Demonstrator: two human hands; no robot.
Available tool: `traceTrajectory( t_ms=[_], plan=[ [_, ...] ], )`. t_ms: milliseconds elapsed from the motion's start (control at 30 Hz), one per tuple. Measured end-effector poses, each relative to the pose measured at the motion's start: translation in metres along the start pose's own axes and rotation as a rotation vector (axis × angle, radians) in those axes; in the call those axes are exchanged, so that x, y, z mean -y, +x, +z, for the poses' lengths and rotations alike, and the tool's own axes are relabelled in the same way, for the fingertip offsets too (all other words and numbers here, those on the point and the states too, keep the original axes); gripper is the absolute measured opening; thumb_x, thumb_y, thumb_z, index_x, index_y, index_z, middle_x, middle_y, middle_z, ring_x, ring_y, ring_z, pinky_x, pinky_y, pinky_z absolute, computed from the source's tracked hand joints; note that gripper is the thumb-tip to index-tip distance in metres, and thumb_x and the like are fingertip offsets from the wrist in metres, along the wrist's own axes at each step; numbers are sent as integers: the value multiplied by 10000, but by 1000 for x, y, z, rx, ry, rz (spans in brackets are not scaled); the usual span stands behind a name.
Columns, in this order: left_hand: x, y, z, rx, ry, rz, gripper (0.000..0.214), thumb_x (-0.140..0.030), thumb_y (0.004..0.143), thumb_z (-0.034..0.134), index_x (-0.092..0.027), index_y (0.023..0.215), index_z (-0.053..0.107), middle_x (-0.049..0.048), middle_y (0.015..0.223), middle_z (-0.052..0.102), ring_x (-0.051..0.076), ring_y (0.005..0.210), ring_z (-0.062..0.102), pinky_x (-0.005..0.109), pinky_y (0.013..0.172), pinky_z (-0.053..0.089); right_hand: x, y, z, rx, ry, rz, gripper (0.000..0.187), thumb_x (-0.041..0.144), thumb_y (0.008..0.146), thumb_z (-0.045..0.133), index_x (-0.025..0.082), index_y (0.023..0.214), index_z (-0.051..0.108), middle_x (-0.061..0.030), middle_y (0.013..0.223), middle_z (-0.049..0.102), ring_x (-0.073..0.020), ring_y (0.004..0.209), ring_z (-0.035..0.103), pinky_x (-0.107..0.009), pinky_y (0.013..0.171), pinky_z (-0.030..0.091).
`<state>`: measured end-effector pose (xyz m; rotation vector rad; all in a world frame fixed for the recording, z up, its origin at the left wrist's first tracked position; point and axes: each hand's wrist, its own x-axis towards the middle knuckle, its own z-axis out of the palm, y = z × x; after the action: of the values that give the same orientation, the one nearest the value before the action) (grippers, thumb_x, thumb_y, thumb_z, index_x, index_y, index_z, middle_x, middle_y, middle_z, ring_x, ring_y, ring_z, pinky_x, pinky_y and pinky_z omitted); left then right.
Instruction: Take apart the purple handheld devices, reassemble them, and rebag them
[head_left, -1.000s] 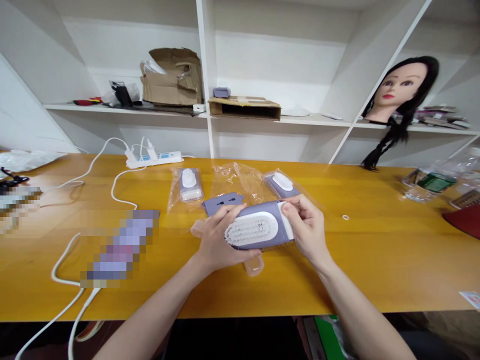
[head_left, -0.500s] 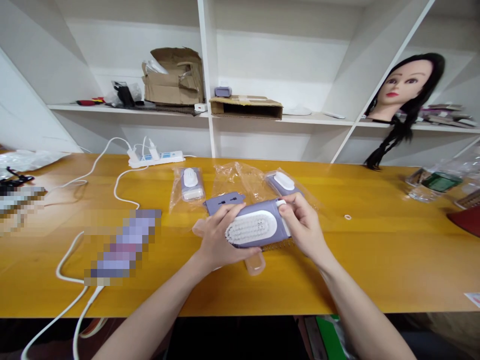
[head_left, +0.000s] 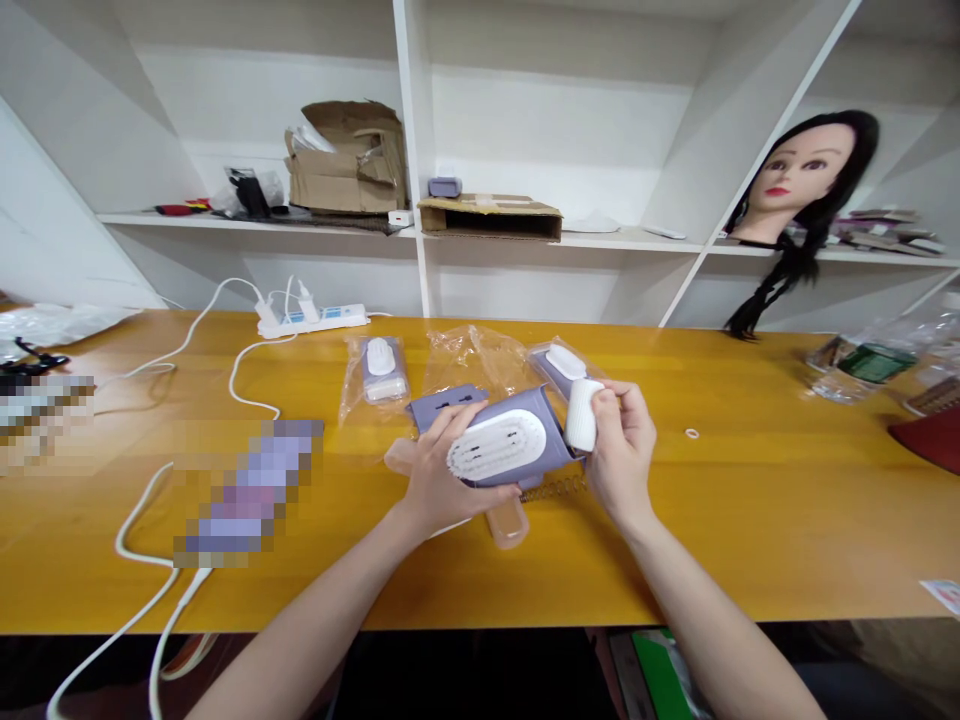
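Observation:
My left hand (head_left: pixel 439 470) is wrapped around a purple brush body (head_left: pixel 551 430), tilted over the table. Its upper face carries a white oval panel (head_left: pixel 496 445) with bristles around dark slots. At the body's right end, my right hand (head_left: pixel 622 440) pinches a white ribbed roller (head_left: pixel 581 415), held upright; whether it still touches the body I cannot tell. A coil spring (head_left: pixel 559 488) shows under the body, beside a clear plastic piece (head_left: pixel 508 525). Behind my left hand lies a purple plate (head_left: pixel 454 398) with dark slots.
Two bagged purple brushes (head_left: pixel 381 362) (head_left: pixel 559 362) and a clear plastic bag (head_left: pixel 476 350) lie behind. A blurred-out phone (head_left: pixel 255 490) with a white cable and a power strip (head_left: pixel 315 318) are left. A small ring (head_left: pixel 691 433), bottle (head_left: pixel 862 360) and mannequin head (head_left: pixel 810 175) are right.
My right hand has swung the white roller out from the brush body's end, so its ribbed side now shows. The body has tilted slightly in my left hand, and more of the spring shows.

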<state>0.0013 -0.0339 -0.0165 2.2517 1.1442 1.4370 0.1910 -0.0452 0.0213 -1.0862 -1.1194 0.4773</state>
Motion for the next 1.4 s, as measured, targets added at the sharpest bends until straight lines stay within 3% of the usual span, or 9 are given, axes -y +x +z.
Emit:
traceTrajectory(
  t_ms=[133, 300, 533, 633, 733, 833, 933, 1133, 1400],
  plan=[
    [6, 4, -1, -151, -117, -122, 750, -424, 546, 812, -196, 1211, 550, 110, 1174, 630, 309, 1126, 584, 474, 954, 481, -16, 22, -9, 17, -24, 158, 269, 517, 863, 443, 250, 850, 417, 54, 610, 442, -109, 447, 423, -229, 409, 328],
    [12, 10, -4, -326, -330, -423, 611, -386, 596, 779, -154, 1133, 604, 95, 1001, 693, 289, 1023, 641, 469, 918, 508, -27, 31, -23, 477, -565, 140, 212, 422, 820, 530, 217, 772, 508, 35, 543, 530, -133, 475, 482, -246, 472, 316],
    [13, 11, -2, -310, -396, -452, 600, -345, 568, 802, -147, 1103, 616, 117, 1109, 670, 289, 1105, 609, 465, 980, 470, -27, 23, -24, 779, -971, 31, 139, 331, 842, 529, 222, 767, 571, -12, 589, 581, -164, 555, 512, -277, 534, 280],
    [13, 11, -3, -312, -411, -438, 609, -351, 559, 808, -150, 1100, 615, 108, 1088, 676, 293, 1123, 596, 470, 982, 464, -22, 26, -28, 717, -868, 14, 186, 356, 858, 513, 221, 748, 577, -1, 574, 562, -168, 556, 511, -281, 554, 316],
    [13, 13, -3, -343, -433, -444, 587, -332, 542, 813, -151, 1068, 626, 96, 1042, 688, 293, 1112, 598, 473, 980, 462, -13, 27, -26, 499, -449, 18, 209, 425, 860, 513, 229, 882, 583, -6, 711, 621, -176, 640, 560, -285, 606, 398],
    [13, 16, -4, -403, -484, -480, 536, -302, 529, 810, -139, 1010, 639, 96, 1013, 693, 290, 1083, 613, 456, 971, 470, -4, 22, -12, 444, 69, 206, 266, 487, 837, 546, 251, 957, 535, -21, 846, 678, -195, 756, 628, -299, 653, 466],
    [13, 19, -5, -442, -526, -528, 507, -270, 513, 807, -130, 972, 645, 109, 1044, 686, 283, 1068, 623, 426, 961, 480, -2, 19, 7, 557, 225, 450, 264, 482, 796, 600, 243, 857, 505, -48, 832, 707, -219, 814, 663, -303, 647, 495],
    [15, 20, -5, -449, -510, -540, 507, -245, 512, 810, -138, 979, 644, 103, 1030, 686, 283, 1053, 628, 420, 943, 492, -26, 35, 19, 556, -171, 540, 167, 395, 827, 475, 229, 835, 483, -66, 816, 699, -198, 707, 664, -348, 658, 538],
    [22, 14, -2, -421, -372, -397, 611, -300, 543, 825, -167, 1101, 615, 104, 1102, 651, 297, 1150, 569, 464, 1009, 434, -53, 46, 10, 542, -692, 225, 61, 262, 796, 524, 201, 787, 526, -61, 754, 650, -217, 780, 607, -324, 721, 433]
  ],
)
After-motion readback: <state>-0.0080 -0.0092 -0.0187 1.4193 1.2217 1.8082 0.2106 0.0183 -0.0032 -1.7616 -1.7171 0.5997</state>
